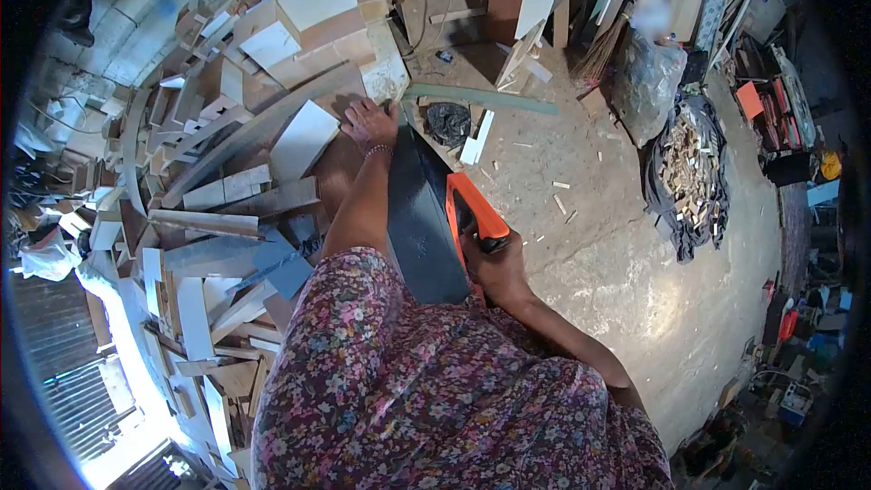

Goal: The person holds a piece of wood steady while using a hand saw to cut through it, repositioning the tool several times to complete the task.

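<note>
My right hand (497, 265) is wrapped round the orange and black handle (481, 207) of a handsaw, close in front of my body. Alongside the handle a long dark board (422, 227) runs from my lap away toward my left hand. My left hand (369, 124) lies with its fingers spread at the far end of that board, over pieces of wood. Left of this hand is a white-faced wood block (304, 141). Much of the saw blade is hidden or blends with the dark board.
Wood offcuts (236, 191) are heaped along the left side. A green strip (490, 98) and a black plastic bag (448, 123) lie ahead on the concrete floor (617, 281). To the right, a dark sack (689, 172) holds wood scraps beside a clear plastic bag (646, 91) and a broom (599, 53).
</note>
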Motion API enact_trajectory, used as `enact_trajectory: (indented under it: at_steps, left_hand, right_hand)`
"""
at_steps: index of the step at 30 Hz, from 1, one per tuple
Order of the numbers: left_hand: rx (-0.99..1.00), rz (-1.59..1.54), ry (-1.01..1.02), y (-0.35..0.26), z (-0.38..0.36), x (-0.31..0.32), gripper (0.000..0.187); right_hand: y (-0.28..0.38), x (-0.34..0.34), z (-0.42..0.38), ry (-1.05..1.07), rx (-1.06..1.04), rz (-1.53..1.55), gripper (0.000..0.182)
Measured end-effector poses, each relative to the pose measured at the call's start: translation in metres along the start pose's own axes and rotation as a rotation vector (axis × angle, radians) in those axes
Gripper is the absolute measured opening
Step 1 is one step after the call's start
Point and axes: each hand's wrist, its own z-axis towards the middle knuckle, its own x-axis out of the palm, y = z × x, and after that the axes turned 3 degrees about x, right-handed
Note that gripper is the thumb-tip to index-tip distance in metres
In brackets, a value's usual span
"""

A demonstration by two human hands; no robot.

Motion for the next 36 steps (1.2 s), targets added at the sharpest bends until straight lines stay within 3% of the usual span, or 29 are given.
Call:
enact_trajectory:
  at_steps: [3,5,7,8,11,15,16,20,22,26,29,33,34,36]
  left_hand:
    - [-0.008,0.027,-0.124,-0.001,-0.001,0.009,0.057]
    - [-0.151,-0.208,0.212,-0.006,0.006,-0.002,0.056]
    - [-0.203,-0.064,0.182,0.036,-0.009,-0.003,0.057]
    - [-0.173,-0.004,0.134,0.046,-0.007,-0.006,0.058]
    - [-0.042,-0.052,-0.035,-0.001,0.001,0.016,0.06]
    - [-0.079,-0.122,0.092,-0.002,0.003,-0.012,0.056]
    - [-0.079,-0.127,0.133,-0.002,0.005,-0.015,0.055]
    - [-0.069,-0.169,0.122,-0.001,0.002,-0.019,0.051]
    - [-0.074,-0.17,0.127,-0.002,0.003,-0.019,0.051]
    - [-0.061,-0.198,0.113,0.0,0.0,-0.012,0.053]
    - [-0.058,-0.128,0.074,-0.002,0.001,-0.009,0.054]
    - [-0.024,-0.112,0.192,-0.001,0.005,-0.01,0.057]
    - [-0.019,-0.108,0.082,-0.001,0.002,-0.009,0.06]
    - [-0.03,-0.121,0.109,-0.003,0.004,-0.01,0.061]
  right_hand:
    - [-0.02,0.009,0.024,-0.046,-0.1,-0.038,0.012]
    - [-0.04,0.023,0.057,-0.181,-0.391,-0.085,0.003]
    - [-0.045,0.028,0.083,0.034,-0.139,0.127,0.005]
    - [-0.049,0.047,0.086,0.104,-0.124,0.125,0.005]
    - [-0.059,0.033,0.096,-0.008,-0.266,0.033,0.005]
    - [-0.023,0.025,0.074,0.031,-0.001,0.171,0.01]
    - [-0.027,0.029,0.074,-0.043,-0.159,-0.052,0.01]
    - [-0.005,-0.005,0.006,-0.006,-0.194,-0.137,0.013]
    - [0.009,-0.019,-0.004,0.028,0.043,0.106,0.012]
    - [-0.024,-0.01,0.015,-0.007,-0.187,-0.104,0.006]
    - [-0.066,0.006,0.063,-0.008,-0.222,0.003,0.007]
    - [-0.06,0.03,0.082,0.008,-0.191,0.083,0.008]
    - [-0.059,0.03,0.081,-0.005,-0.176,0.055,0.008]
    - [-0.057,0.024,0.086,-0.02,-0.16,0.083,0.007]
